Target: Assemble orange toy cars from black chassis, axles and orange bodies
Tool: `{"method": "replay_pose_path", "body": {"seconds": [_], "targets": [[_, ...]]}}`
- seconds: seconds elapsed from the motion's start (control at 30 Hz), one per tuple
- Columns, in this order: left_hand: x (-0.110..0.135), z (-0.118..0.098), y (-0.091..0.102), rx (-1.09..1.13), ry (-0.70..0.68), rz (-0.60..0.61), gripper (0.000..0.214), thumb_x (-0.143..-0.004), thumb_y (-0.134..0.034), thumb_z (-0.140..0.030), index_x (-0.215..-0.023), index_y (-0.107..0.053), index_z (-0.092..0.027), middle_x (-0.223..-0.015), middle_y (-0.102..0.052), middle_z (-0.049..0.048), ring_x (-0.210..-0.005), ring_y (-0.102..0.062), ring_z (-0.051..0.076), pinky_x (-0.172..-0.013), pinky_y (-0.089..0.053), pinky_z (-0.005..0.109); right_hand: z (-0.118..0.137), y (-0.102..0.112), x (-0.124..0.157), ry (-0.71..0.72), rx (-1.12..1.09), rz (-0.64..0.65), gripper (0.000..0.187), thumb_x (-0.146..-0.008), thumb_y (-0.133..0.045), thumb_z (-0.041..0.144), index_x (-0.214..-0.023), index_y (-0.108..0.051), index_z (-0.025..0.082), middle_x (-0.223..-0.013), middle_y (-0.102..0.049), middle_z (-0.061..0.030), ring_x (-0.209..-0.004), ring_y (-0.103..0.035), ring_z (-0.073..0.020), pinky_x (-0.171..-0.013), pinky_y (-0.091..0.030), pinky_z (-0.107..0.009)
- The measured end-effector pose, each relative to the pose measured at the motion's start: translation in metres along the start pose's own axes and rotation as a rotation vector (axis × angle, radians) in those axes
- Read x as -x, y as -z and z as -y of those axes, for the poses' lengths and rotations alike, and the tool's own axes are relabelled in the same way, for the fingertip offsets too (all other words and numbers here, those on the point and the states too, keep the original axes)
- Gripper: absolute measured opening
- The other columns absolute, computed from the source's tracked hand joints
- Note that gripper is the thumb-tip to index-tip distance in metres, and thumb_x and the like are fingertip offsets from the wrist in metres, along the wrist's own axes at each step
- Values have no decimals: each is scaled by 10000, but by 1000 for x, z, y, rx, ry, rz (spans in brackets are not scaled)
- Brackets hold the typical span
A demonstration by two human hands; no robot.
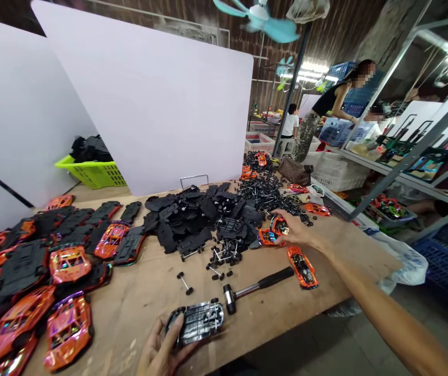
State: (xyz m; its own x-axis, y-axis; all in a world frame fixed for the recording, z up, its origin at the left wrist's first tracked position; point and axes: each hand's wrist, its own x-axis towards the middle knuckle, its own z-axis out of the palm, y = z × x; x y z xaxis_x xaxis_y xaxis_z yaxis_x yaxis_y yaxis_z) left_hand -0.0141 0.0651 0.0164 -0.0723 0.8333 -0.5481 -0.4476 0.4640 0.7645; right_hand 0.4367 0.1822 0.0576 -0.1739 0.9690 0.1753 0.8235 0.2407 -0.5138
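Looks forward and down, in the head view, over a brown wooden table (141, 292) crowded with toy-car parts. Holds a black toy-car chassis (202, 322) at the near edge in the left hand (161, 347), with the thumb pressed on top at its left end and the other fingers curled beneath, mostly hidden. Extends the right hand (292, 230) farther out, with fingers bent and parted around an orange car shell (279, 225), set between forefinger and thumb; cannot tell whether pinching it or only touching. Shows a second orange shell (266, 237) just left of the first, close to the fingertips, and a third shell (302, 267) nearer the viewer, hollow side up and apart from the fingers. Includes a hammer (265, 282) between the hands, with its head just beyond the chassis and its handle pointing to the third shell. Has, beyond this, a loose wheel axle (185, 283), a cluster of axles (224, 258) and a wide heap of black chassis parts (192, 211). Shows many orange cars (69, 263) at far left, some underside up.
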Motion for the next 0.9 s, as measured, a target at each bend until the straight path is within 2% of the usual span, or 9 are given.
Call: {"method": "replay_pose_path", "body": {"seconds": [0.1,0.2,0.27,0.37,0.5,0.6,0.7,0.8,0.9], "targets": [[0,2,11,-35,-8,-21,601,-499,-999,-385,-937,-642,-177,-1006,-702,35,-988,-730,291,-693,-707,378,19,21,2,55,56,-65,698,-802,-826,337,-1429,-532,252,-1394,-633,-141,-1343,-561,-373,-1148,-373,-572],[4,7,18,-50,-38,-106,640,-497,-999,-382,-977,-627,-181,-1105,-664,43,-1000,-720,276,-728,-704,388,72,13,12,72,-132,-274,668,-828,-819,413,-1393,-490,273,-1353,-640,-118,-1274,-627,-326,-1079,-497,-493],[8,8,21,-71,-72,-136,666,-503,-991,-416,-1008,-623,-183,-1142,-645,52,-1010,-712,278,-733,-701,403,119,-15,24,27,-419,-329,805,-803,-847,464,-1435,-377,295,-1287,-653,-97,-1180,-687,-281,-990,-577,-421],[12,5,26,-138,-119,-82,613,-581,-937,-522,-980,-627,-174,-1050,-677,58,-1004,-714,285,-753,-689,409,174,-76,49,-17,-698,-223,859,-816,-846,462,-1479,-325,300,-1265,-654,-104,-1096,-721,-253,-946,-611,-393],[12,-5,37,-204,-88,-27,602,-608,-905,-597,-906,-604,-169,-950,-699,45,-943,-725,262,-761,-683,398,174,-131,84,-72,-538,-202,492,-843,-809,495,-1226,-609,259,-1229,-686,-87,-1116,-698,-274,-1004,-576,-435],[9,-8,39,-205,-50,-2,618,-616,-905,-601,-927,-582,-176,-995,-693,40,-950,-730,255,-774,-685,397,147,-128,98,-83,-272,-98,542,-795,-847,521,-1219,-640,255,-1205,-706,-80,-1093,-694,-292,-986,-568,-451],[7,-5,33,-192,-32,55,616,-640,-902,-582,-977,-573,-185,-1012,-688,36,-970,-727,253,-809,-682,410,136,-105,98,48,-46,42,590,-796,-840,542,-1285,-651,271,-1205,-689,-94,-1104,-674,-304,-961,-564,-463],[7,-1,25,-176,-25,121,616,-642,-899,-587,-987,-575,-192,-1016,-689,40,-994,-716,260,-809,-680,424,150,-84,87,185,100,145,466,-827,-815,522,-1196,-700,262,-1163,-686,-102,-1065,-669,-300,-922,-564,-460],[8,2,22,-170,-15,130,618,-656,-877,-624,-1009,-613,-191,-1021,-708,55,-985,-719,270,-810,-673,438,181,-81,77,203,52,144,414,-902,-751,462,-1240,-656,243,-1186,-701,-104,-1058,-681,-275,-931,-566,-428]]}}
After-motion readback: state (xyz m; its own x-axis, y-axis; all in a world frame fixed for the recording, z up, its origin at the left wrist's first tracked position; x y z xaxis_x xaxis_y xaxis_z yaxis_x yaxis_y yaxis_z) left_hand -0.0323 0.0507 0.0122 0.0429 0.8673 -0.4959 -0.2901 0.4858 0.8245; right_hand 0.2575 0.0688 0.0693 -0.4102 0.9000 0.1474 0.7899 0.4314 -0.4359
